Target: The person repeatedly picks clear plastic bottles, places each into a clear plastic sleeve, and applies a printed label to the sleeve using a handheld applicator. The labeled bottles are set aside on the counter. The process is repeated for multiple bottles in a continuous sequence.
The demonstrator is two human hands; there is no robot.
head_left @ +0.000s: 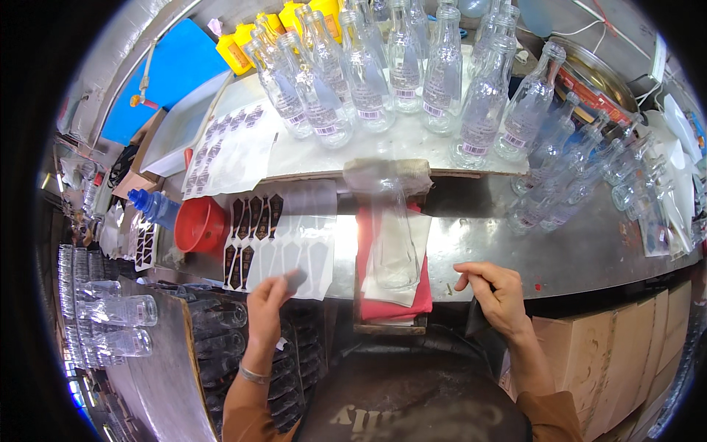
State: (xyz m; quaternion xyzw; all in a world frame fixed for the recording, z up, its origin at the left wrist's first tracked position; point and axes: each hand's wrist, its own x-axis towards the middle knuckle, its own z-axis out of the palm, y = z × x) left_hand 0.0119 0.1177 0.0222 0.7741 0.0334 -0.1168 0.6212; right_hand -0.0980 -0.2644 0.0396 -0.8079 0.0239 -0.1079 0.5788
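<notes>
A clear glass bottle [398, 254] lies on white cloth [379, 287] over a red cloth [420, 302], its neck toward a rolled beige towel [387, 177]. To its left, my left hand [269, 303] pinches a small dark grey piece [296, 280] beside the lower edge of a label sheet [317, 221]. That sheet bears dark tie-shaped labels [254, 221] on its left part and pale blank shapes elsewhere. On the bottle's right, my right hand [501, 298] hovers with curled fingers. A dark flat thing [477, 320] shows under its palm; what it is, I cannot make out.
Several labelled clear bottles [368, 96] stand on a raised board behind, and more bottles [560, 169] stand right. A red bowl [200, 225], a blue-capped bottle [151, 206] and a printed sheet [228, 147] are left. Cardboard boxes [596, 353] and stacked bottles [118, 309] flank me.
</notes>
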